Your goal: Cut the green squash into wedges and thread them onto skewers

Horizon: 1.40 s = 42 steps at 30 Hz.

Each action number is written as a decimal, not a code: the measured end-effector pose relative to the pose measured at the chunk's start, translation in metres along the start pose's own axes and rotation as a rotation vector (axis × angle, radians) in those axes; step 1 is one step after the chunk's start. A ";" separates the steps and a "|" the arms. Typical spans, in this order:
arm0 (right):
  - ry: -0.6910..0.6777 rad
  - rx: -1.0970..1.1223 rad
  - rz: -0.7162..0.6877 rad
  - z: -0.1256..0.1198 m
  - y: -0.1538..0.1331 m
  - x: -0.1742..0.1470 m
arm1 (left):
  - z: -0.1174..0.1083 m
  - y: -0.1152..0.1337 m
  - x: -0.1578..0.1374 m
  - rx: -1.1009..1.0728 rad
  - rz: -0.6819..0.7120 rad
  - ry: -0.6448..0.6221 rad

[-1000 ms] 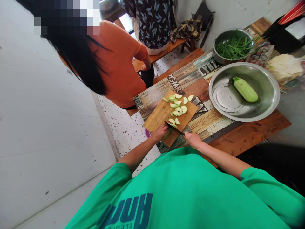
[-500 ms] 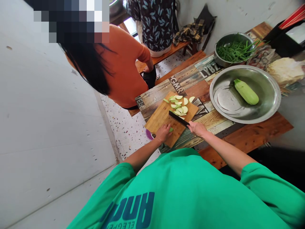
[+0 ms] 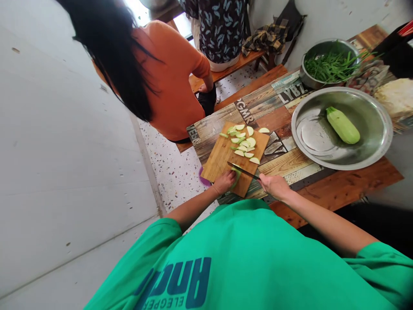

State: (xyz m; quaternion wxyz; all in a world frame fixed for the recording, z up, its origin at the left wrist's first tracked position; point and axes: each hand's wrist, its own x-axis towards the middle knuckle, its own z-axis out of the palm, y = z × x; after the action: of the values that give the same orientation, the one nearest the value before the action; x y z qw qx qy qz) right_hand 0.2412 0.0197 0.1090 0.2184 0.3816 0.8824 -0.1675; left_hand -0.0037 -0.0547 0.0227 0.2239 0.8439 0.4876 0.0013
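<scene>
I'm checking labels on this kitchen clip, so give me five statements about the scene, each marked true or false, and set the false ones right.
1. The right hand grips a knife over the cutting board. True.
2. The whole squash lies on the cutting board. False: it lies in the wide metal basin.
3. The left hand holds a green piece at the blade. True.
4. The smaller metal bowl holds orange peel. False: it holds long, thin greens.
5. Several pale slices lie on the cutting board. True.
</scene>
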 end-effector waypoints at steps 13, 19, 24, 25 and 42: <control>-0.089 -0.025 -0.039 0.007 0.003 0.011 | -0.001 0.000 0.004 -0.010 -0.025 -0.034; -0.104 -0.009 -0.053 0.007 0.005 0.031 | 0.002 0.001 0.001 -0.002 -0.051 0.011; -0.078 -0.019 -0.071 -0.006 0.013 0.027 | 0.004 0.001 -0.003 0.029 -0.058 0.019; -0.075 -0.024 -0.072 -0.008 0.012 0.023 | 0.004 0.001 -0.003 0.021 -0.060 0.018; -0.139 -0.012 -0.059 0.012 -0.007 0.023 | 0.001 0.002 -0.001 -0.060 -0.064 0.016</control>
State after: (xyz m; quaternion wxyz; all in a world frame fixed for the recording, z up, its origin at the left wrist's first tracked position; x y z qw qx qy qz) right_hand 0.2254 0.0234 0.0880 0.2764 0.3416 0.8769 -0.1946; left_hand -0.0023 -0.0570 0.0228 0.2452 0.8206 0.5160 0.0154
